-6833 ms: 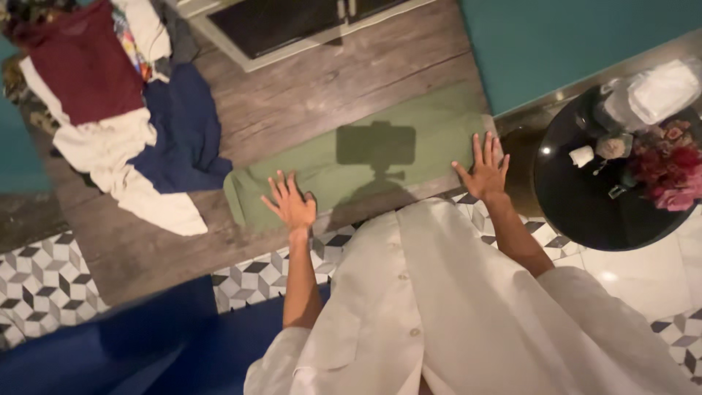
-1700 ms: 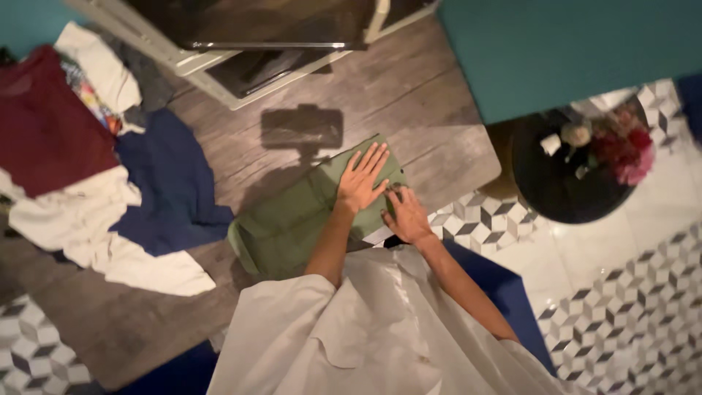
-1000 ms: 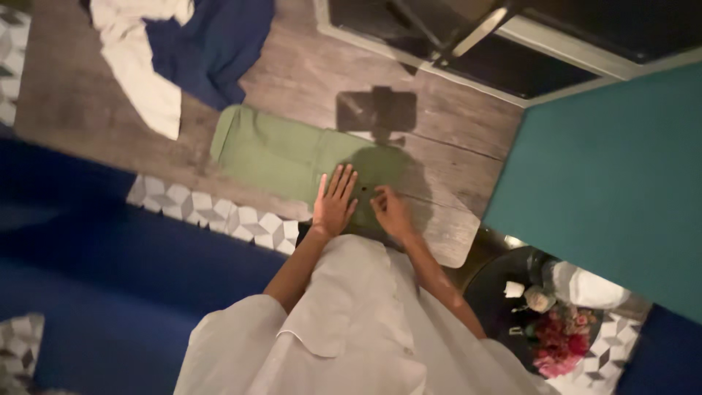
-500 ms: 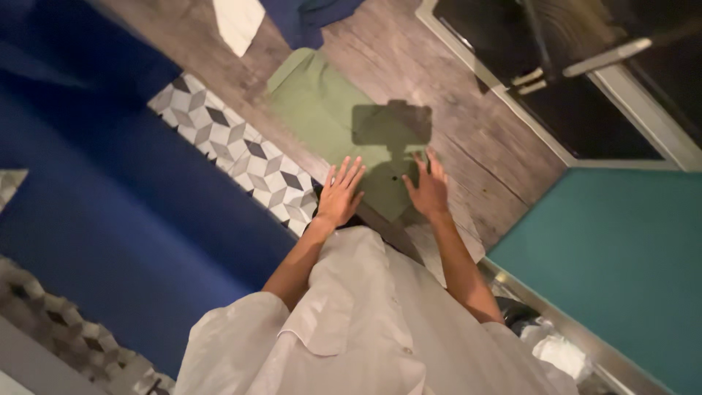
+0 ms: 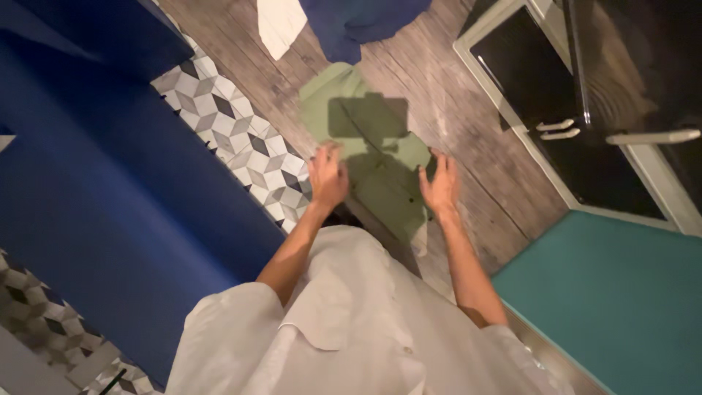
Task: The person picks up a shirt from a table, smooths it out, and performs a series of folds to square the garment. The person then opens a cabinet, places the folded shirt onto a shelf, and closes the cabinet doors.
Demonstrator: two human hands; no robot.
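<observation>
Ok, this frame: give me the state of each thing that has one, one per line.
Green garment: folded into a narrow strip, flat on the wooden table.
Left hand: curled on the garment's left edge; grip unclear.
Right hand: fingers spread at the garment's right edge.
Navy cloth: crumpled, unfolded.
White cloth: loose, unfolded.
Dark glass cabinet doors: closed.

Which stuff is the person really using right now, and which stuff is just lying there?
In use:
- green cloth, folded on the wooden table
- left hand at its one side
- right hand at its other side

Just lying about:
- dark blue garment
- white garment
- dark glass cabinet doors
- blue seat
</observation>
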